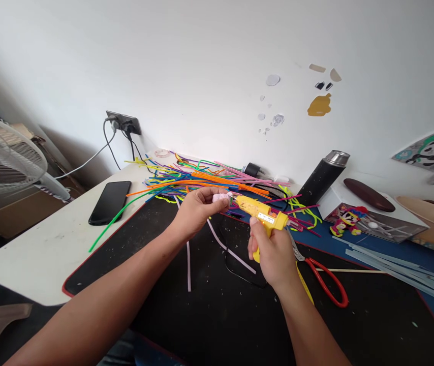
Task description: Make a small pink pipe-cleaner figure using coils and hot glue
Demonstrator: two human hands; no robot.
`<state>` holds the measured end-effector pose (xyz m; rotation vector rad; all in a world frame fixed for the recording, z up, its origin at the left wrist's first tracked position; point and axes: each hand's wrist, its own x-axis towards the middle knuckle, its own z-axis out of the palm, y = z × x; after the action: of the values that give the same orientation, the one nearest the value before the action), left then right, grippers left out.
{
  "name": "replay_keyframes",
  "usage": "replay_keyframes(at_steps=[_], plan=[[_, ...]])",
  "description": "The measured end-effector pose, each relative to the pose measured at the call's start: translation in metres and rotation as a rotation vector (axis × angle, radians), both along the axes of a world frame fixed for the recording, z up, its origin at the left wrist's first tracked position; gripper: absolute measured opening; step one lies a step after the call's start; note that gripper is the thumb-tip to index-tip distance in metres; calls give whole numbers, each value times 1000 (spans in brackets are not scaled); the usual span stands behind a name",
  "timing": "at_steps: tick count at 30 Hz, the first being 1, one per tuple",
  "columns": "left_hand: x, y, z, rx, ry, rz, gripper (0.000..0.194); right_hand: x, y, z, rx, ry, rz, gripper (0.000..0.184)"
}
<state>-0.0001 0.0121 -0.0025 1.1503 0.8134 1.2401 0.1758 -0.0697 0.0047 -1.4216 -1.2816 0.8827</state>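
Observation:
My right hand [272,249] is wrapped round the handle of a yellow hot glue gun [257,211], whose nozzle points left. My left hand [204,206] pinches a small coiled piece of pale pink pipe cleaner [221,200] right at the nozzle; whether the tip touches it I cannot tell. Two pale lilac pipe cleaner lengths [232,250] hang or lie below the left hand over the black mat [217,315]. Pliers or scissors with red handles [329,282] lie to the right of my right hand, their jaws partly hidden by it.
A heap of coloured pipe cleaners [202,178] spreads along the wall. A phone [109,202] lies at the left. At the right stand a black thermos [326,178], a small clown-like figure [348,221] and several glue sticks [403,269]. A fan [7,152] stands beyond the table's left edge.

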Motion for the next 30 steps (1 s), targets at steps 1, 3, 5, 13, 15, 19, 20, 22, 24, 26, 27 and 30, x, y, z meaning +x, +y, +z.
replay_keyframes(at_steps=[1,3,5,13,15,19,20,22,24,26,27,30], plan=[[0,0,0,9,8,2,44,0,0,0,3,-1,0,55],[0,0,-1,22,17,10,44,0,0,0,1,-1,6,55],[-1,0,-1,30,22,13,44,0,0,0,-9,-3,7,55],[-2,0,0,55,40,18,45,-1,-1,2,-3,-10,5,56],[-2,0,1,56,44,20,45,-1,-2,2,-8,-8,9,55],[-3,0,3,48,38,31,45,-1,-1,-1,-8,-5,14,55],[-3,-1,4,47,34,34,45,0,0,-1,-3,-6,14,56],[-3,-1,4,45,25,36,44,0,0,-3,5,-12,14,57],[-3,-1,5,41,16,38,44,0,0,-3,8,-16,13,58],[-3,-1,4,38,9,42,44,-1,-1,-2,6,-14,11,58],[-3,-1,4,38,8,44,44,-1,-1,-1,6,-12,10,59],[-3,-1,4,32,9,51,45,-1,-2,-1,3,-8,10,60]])
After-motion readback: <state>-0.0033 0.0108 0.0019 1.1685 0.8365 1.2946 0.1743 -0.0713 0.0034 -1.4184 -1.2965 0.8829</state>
